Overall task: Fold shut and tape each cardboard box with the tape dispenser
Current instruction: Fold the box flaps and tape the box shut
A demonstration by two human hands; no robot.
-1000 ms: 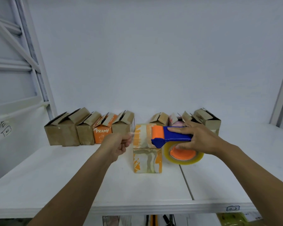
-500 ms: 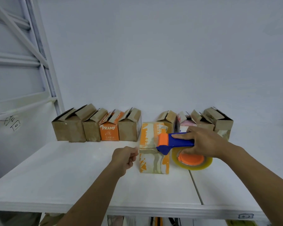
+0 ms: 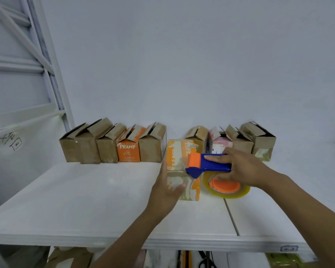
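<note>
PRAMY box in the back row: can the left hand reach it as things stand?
Probably yes. The left hand is open beside the front box, and only bare table lies between it and the PRAMY box.

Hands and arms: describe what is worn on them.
The left hand and right hand are bare: no gloves, rings or watch show. The left forearm and right forearm are uncovered too, with no sleeve in view.

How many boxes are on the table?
10. The left row at the back has five, the right row has four, and the front box sits by the tape dispenser. Others may be hidden behind.
</note>
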